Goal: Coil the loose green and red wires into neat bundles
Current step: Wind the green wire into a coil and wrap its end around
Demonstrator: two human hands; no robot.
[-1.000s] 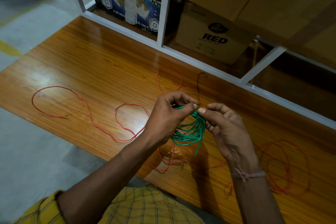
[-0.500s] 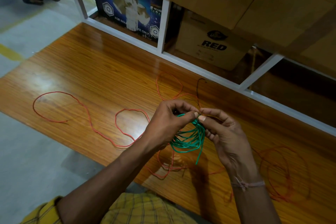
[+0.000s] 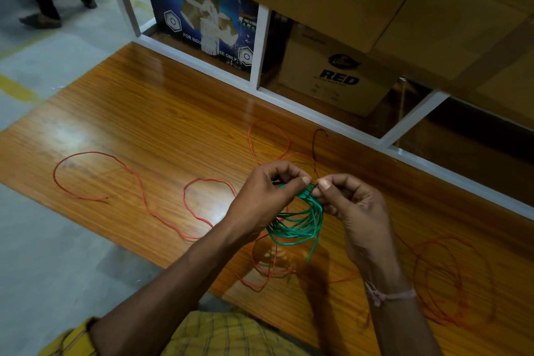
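Green wire (image 3: pixel 297 222), wound into a loose bundle of several loops, hangs just above the wooden table (image 3: pixel 161 121) between the person's two hands, with one free end dangling below the loops. Left hand (image 3: pixel 264 199) has its fingers curled round the top of the bundle, thumb tip pressed against it. Right hand (image 3: pixel 354 211) meets it there, thumb and forefinger pinching the same gathered top of the coil, so both grips are closed on the green wire. A pale thread band (image 3: pixel 388 295) circles the right wrist.

Red wire (image 3: pixel 138 182) lies uncoiled on the table, running in wide curves from the left side toward and under the hands. More red wire sits in rough loops (image 3: pixel 450 277) at the right end of the table, well apart from the green bundle. Beyond the table's far edge stands a white-framed shelf (image 3: pixel 258 46) holding a blue tape carton (image 3: pixel 202 17) and a brown box (image 3: pixel 335 75) printed RED. Yellow checked sleeve (image 3: pixel 72 341) shows at the bottom.
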